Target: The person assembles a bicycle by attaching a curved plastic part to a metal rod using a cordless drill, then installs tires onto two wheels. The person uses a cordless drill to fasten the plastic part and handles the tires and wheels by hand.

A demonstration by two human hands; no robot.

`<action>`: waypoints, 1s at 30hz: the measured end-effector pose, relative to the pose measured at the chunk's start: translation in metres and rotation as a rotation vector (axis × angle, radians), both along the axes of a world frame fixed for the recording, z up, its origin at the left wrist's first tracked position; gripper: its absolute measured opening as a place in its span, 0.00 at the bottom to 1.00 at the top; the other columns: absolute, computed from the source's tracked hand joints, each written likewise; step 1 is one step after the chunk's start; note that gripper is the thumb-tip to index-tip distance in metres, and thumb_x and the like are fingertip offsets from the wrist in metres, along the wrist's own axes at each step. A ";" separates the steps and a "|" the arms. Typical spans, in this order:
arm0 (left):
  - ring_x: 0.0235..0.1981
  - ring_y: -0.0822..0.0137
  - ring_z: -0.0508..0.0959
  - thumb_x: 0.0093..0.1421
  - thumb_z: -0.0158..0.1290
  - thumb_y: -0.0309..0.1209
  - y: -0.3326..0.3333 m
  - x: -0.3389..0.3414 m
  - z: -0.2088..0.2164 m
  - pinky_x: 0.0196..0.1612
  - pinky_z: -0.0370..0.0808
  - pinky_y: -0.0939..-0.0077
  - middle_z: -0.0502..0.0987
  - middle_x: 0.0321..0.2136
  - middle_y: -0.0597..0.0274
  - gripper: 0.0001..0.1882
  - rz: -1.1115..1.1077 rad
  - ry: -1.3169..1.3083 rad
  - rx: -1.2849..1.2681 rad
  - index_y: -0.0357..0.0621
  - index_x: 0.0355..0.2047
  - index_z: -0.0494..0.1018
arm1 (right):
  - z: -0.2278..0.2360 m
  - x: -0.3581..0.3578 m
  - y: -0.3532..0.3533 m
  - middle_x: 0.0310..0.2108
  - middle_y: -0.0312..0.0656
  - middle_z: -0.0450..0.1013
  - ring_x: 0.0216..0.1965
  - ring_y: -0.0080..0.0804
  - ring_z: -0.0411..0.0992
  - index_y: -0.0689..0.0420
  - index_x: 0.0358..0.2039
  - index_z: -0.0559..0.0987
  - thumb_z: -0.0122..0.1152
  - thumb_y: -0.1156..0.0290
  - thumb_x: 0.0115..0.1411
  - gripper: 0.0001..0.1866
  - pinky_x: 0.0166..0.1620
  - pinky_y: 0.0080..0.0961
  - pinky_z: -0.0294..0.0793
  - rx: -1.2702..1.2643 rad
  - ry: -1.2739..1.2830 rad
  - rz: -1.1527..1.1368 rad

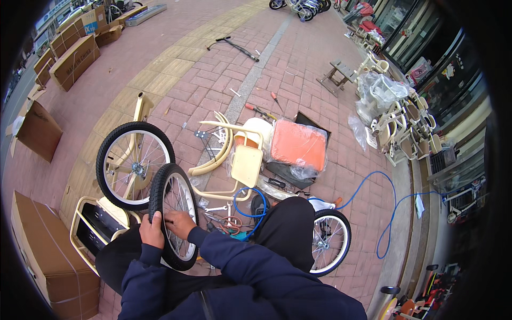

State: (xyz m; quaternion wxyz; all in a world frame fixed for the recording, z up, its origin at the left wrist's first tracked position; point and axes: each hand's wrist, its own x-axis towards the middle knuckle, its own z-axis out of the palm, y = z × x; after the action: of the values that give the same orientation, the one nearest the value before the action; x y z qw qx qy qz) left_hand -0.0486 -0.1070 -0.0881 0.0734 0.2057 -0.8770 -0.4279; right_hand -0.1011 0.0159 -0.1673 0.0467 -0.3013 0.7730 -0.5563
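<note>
A bicycle wheel (156, 194) with a black knobbly tyre and pale rim stands upright between my knees, tilted slightly. My left hand (152, 230) grips its tyre on the near left side. Curled at the rim from the inner side, my right hand (180, 224) has its fingertips against the wheel; whether they pinch some small part there is hidden. Just beyond it, a second wheel (101, 165) overlaps a cream bicycle frame (141, 109) lying on the paving. A cream rack with a black inside (78, 226) is by my left knee.
Cream mudguards (228, 144), an orange plastic-wrapped block (298, 144) and scattered tools lie ahead. A blue hose (368, 175) runs right, past another wheel (348, 240). Cardboard boxes (74, 61) line the left. A hand pump (240, 49), a small stool (341, 69) and bagged cream parts (381, 90) are farther off.
</note>
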 end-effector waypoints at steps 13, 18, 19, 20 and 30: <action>0.33 0.44 0.78 0.63 0.50 0.50 0.000 -0.005 0.002 0.38 0.72 0.59 0.77 0.28 0.40 0.27 0.042 -0.026 0.017 0.32 0.35 0.74 | -0.019 -0.002 0.023 0.30 0.48 0.74 0.34 0.46 0.75 0.59 0.33 0.76 0.64 0.71 0.54 0.08 0.38 0.36 0.74 0.134 -0.174 -0.278; 0.39 0.38 0.76 0.63 0.45 0.56 -0.046 -0.045 -0.007 0.43 0.70 0.56 0.77 0.33 0.33 0.34 -0.028 -0.125 0.044 0.27 0.36 0.75 | -0.047 -0.037 0.055 0.21 0.39 0.73 0.19 0.25 0.71 0.64 0.29 0.77 0.50 0.79 0.55 0.07 0.24 0.21 0.73 -0.576 -0.850 -0.593; 0.39 0.38 0.76 0.63 0.45 0.56 -0.056 -0.055 -0.008 0.44 0.70 0.56 0.77 0.33 0.32 0.35 -0.029 -0.152 0.053 0.27 0.35 0.75 | -0.052 -0.043 0.066 0.20 0.39 0.72 0.19 0.24 0.71 0.64 0.29 0.77 0.51 0.78 0.55 0.07 0.23 0.19 0.72 -0.522 -0.900 -0.595; 0.39 0.39 0.76 0.63 0.45 0.57 -0.062 -0.063 -0.009 0.44 0.69 0.57 0.77 0.32 0.32 0.36 -0.031 -0.124 0.052 0.26 0.33 0.75 | -0.057 -0.046 0.080 0.22 0.39 0.73 0.21 0.23 0.71 0.64 0.30 0.79 0.52 0.76 0.54 0.08 0.22 0.18 0.70 -0.449 -0.915 -0.531; 0.39 0.39 0.76 0.62 0.46 0.54 -0.068 -0.104 -0.001 0.46 0.68 0.57 0.77 0.32 0.32 0.33 0.012 -0.150 0.039 0.27 0.33 0.77 | -0.132 0.056 0.098 0.37 0.51 0.79 0.41 0.48 0.79 0.57 0.35 0.84 0.57 0.66 0.55 0.12 0.43 0.40 0.78 1.188 -0.344 0.484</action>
State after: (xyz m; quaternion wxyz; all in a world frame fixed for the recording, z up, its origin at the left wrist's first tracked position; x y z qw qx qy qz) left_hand -0.1529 -0.1749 -0.0887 0.0061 0.2439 -0.8704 -0.4277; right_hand -0.0447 0.1134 -0.2996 0.4514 -0.2961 0.8403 -0.0496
